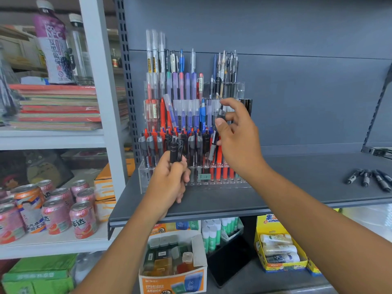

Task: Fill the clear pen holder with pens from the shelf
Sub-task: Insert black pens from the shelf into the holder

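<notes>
Mid-fill: the right hand (237,134) pinches a grey-and-black pen (214,143) between thumb and fingers (231,102), tip down over the front row of the clear pen holder (146,177), which stands on the grey shelf (297,183). The left hand (169,183) grips a bundle of black pens (175,152), its fingers curled round them. Next, I judge, the pinched pen needs steering into a free slot; loose pens (369,177) wait on the shelf, well apart to the right

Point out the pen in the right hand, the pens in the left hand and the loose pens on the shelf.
Single held pen (212,146): head view, lower barrel.
Held pen bundle (175,150): head view, black upper barrels.
Loose pens (368,178): head view, middle of the group.
</notes>
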Available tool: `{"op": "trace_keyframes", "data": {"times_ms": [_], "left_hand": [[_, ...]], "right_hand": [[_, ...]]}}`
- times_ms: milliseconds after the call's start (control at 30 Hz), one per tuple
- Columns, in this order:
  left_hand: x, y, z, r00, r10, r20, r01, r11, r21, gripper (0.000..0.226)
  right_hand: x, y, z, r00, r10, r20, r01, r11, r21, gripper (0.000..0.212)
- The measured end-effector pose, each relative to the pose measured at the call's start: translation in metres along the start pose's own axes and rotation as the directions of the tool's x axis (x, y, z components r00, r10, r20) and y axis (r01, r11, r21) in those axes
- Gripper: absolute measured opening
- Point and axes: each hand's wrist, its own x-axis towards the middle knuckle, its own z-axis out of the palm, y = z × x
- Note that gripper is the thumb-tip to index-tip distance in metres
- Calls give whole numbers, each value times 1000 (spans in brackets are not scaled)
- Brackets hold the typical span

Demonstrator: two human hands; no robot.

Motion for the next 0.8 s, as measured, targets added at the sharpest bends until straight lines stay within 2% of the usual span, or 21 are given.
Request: {"op": "trace_keyframes", "data": {"times_ms": [167, 200, 267, 333, 800], "left_hand": [[1, -2, -1, 1000, -15, 27, 15, 1000, -3, 12], [2, -2, -1, 999, -27, 28, 28, 1000, -8, 17], [2, -2, -1, 998, -57, 17, 58, 998, -20, 43], [2, -3, -2, 998, -59, 7, 59, 998, -18, 55], [0, -4, -2, 1000, -2, 27, 1, 1000, 28, 61]], "right_hand": [[1, 0, -1, 1000, 11, 17, -11, 1000, -21, 37], [0, 1, -1, 1000, 2, 26, -1, 999, -33, 36], [-2, 1, -1, 999, -18, 41, 20, 998, -53, 35], [-3, 3, 1, 999, -12, 48, 16, 997, -73, 35], [-11, 8, 5, 996, -23, 83, 45, 961, -272, 30]]}}
